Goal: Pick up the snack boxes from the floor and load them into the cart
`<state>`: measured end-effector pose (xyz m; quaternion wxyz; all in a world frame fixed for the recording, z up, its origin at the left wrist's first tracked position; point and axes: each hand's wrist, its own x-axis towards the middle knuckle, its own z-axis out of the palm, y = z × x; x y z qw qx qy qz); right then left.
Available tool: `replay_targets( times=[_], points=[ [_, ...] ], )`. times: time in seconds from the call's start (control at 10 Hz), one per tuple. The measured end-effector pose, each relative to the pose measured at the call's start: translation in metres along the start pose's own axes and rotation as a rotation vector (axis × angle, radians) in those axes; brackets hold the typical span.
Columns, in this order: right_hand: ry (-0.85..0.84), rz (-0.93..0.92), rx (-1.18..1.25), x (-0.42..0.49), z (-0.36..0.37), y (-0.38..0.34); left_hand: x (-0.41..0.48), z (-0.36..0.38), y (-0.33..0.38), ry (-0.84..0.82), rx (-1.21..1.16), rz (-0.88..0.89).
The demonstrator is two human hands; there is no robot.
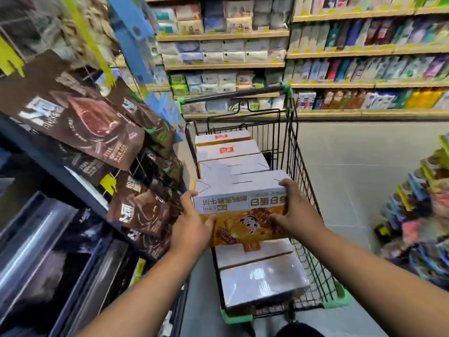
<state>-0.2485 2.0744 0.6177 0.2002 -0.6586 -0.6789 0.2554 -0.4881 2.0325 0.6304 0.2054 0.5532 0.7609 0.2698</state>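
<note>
aisle, cart (299,166) dead ahead at 12 o'clock, its wire basket running away from me.

snack box (239,188) held between both hands over the middle of the basket, white top up, orange picture face toward me, print upside down. cannot tell whether its underside touches the boxes below.

left hand (192,223) at 9 o'clock of the box: fingers wrapped round the left end, thumb lying across the orange face. a firm grip, not spread.

right hand (295,211) at 3 o'clock of the box: fingers curled over the top right corner, thumb pressed on the front face.

loaded boxes (228,150) already in the cart at 12 o'clock of the held one, in a row toward the cart handle (233,94). two more wrapped boxes (263,279) at 6 o'clock, low in the basket's near end, film glaring.

brown pouches (80,117) hang on a rack at 9 to 10 o'clock, just beside the cart's left wall. shelves (364,53) of packets across the far wall, 12 to 2 o'clock. grey floor (352,171) at 3 o'clock. blurred stacked goods (425,215) at the right edge.
</note>
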Motion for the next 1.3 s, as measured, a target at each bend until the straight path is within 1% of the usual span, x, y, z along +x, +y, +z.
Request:
replay_targets(
  times=[0.1, 0.2, 0.4, 0.5, 0.6, 0.7, 0.9, 1.0, 1.1, 1.2, 1.3],
  points=[
    [-0.016, -0.003, 0.016, 0.020, 0.010, 0.007, 0.017, 0.014, -0.003, 0.004, 0.001, -0.001],
    [-0.066, -0.007, 0.029, 0.049, 0.022, 0.021, 0.035, 0.035, -0.007, 0.020, -0.025, -0.031],
    [-0.086, -0.021, -0.011, 0.092, 0.039, 0.042, 0.056, 0.069, -0.012, -0.045, -0.020, -0.164],
    [-0.135, -0.024, -0.032, 0.097, 0.050, 0.049, 0.066, 0.079, -0.020, -0.055, -0.010, -0.165],
    [-0.166, -0.021, -0.036, 0.104, 0.063, 0.057, 0.080, 0.088, -0.027, -0.032, 0.069, -0.107],
    [-0.178, -0.022, -0.042, 0.110, 0.064, 0.061, 0.085, 0.090, -0.030, -0.015, 0.098, -0.095],
    [-0.267, -0.038, -0.066, 0.113, 0.051, 0.060, 0.084, 0.085, -0.036, -0.097, 0.030, -0.106],
    [-0.259, -0.014, -0.112, 0.117, 0.039, 0.048, 0.094, 0.074, -0.034, -0.163, -0.020, -0.097],
    [-0.264, 0.037, -0.149, 0.117, 0.033, 0.034, 0.097, 0.063, -0.033, -0.195, -0.014, -0.087],
    [-0.183, 0.021, -0.171, 0.107, 0.017, 0.000, 0.097, 0.034, -0.021, -0.160, -0.046, -0.022],
    [-0.129, -0.052, -0.139, 0.101, 0.002, -0.024, 0.095, 0.009, -0.011, -0.100, -0.095, 0.035]
  ],
)
